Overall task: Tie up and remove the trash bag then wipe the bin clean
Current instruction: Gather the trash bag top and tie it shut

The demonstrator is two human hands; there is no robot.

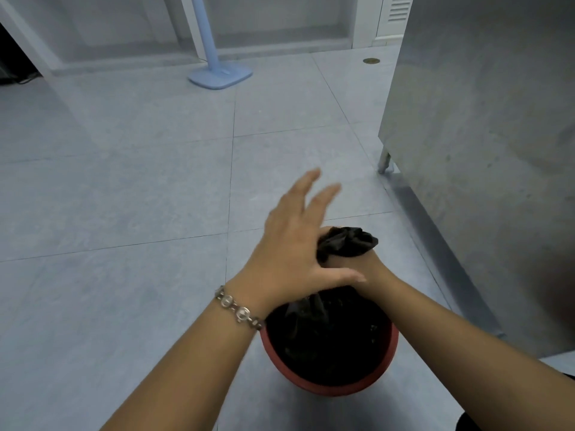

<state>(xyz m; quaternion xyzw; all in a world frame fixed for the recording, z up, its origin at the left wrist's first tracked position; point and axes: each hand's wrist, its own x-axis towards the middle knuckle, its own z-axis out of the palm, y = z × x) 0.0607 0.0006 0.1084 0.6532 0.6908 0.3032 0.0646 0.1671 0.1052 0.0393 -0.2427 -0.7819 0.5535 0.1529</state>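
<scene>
The black trash bag point(329, 325) sits inside the red bin point(326, 384), and its mouth is gathered into a twisted neck that rises straight up out of the bin's far rim. The neck's long axis runs roughly vertical, ending in a crumpled tuft point(347, 242) above the fist that holds it. That fist is the right hand point(357, 269), wrapped tight around the neck just below the tuft, fingers pressed together on the plastic. The left hand point(292, 247) lies directly beside it on the left, overlapping the fist, its thumb laid across the neck beneath the right hand while its fingers are spread and lifted clear, pinching nothing. A metal bracelet point(238, 311) rings the left wrist.

The knot looks not yet made, so the coming move turns on the free tuft standing above the right fist, with the left hand nearest to take it and loop it round the upright neck. The bag still fills the bin; what lies inside the bag is hidden.

The bin stands on the grey tiled floor point(124, 188), near the lower left corner of a steel cabinet point(485, 150). A blue mop point(217, 73) stands well apart at the far wall.
</scene>
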